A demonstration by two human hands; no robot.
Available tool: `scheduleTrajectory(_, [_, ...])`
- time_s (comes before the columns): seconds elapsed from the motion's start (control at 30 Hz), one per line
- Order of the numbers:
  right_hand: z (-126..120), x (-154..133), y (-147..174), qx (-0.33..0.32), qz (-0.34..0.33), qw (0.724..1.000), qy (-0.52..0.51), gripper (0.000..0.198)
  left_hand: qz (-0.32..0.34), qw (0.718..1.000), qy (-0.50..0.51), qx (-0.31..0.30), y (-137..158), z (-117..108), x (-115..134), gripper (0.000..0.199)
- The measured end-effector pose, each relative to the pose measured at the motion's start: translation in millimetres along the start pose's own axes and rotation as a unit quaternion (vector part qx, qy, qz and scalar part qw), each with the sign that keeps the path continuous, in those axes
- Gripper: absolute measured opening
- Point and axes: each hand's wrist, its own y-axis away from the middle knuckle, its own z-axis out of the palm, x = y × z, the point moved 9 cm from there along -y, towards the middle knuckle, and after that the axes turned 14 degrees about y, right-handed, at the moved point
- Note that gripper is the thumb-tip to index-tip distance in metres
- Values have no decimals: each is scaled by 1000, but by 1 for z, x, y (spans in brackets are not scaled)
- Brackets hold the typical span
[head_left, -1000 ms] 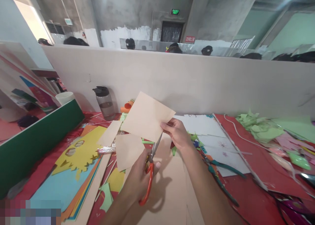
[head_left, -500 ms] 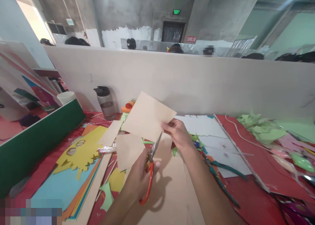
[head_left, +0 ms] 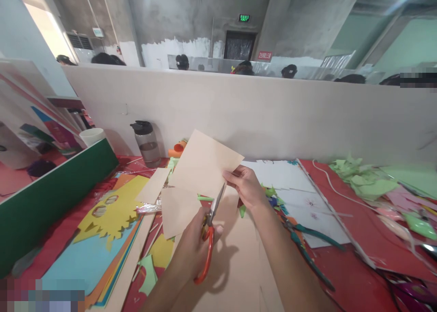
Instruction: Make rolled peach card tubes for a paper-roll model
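My left hand (head_left: 195,233) is closed around the orange-handled scissors (head_left: 209,253). Their blades point up and to the right, with the tips near the lower edge of a cream paper sheet (head_left: 206,159). That sheet is pinched at its right side between the thumb and fingers of my right hand (head_left: 246,186), tilted above the table. Beneath my hands lie more cream sheets (head_left: 232,262), and another cream piece (head_left: 180,209) sits to the left, partly under the held sheet. Whether the blades touch the paper I cannot tell.
Green-handled pliers (head_left: 310,248) lie right of my right forearm. A water bottle (head_left: 146,143) stands against the white partition (head_left: 273,116). Coloured sheets (head_left: 88,257) and a yellow cutout (head_left: 116,212) are at left, a green board (head_left: 58,198) beyond them. Green scraps (head_left: 362,177) lie at right.
Very little differs. The held sheet sits slightly lower in the picture, and the whole view has shifted a few pixels. Both hands keep their holds.
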Motion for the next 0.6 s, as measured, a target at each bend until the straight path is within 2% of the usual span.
scheduleTrajectory(0.27, [2,0,0,-3,-7,1000,-10,24,41,999,-1,1,1,-3,-1,31])
scheduleTrajectory(0.6, [2,1,0,5,-5,1000,8,29,60,998,-13,2,2,-3,1,51])
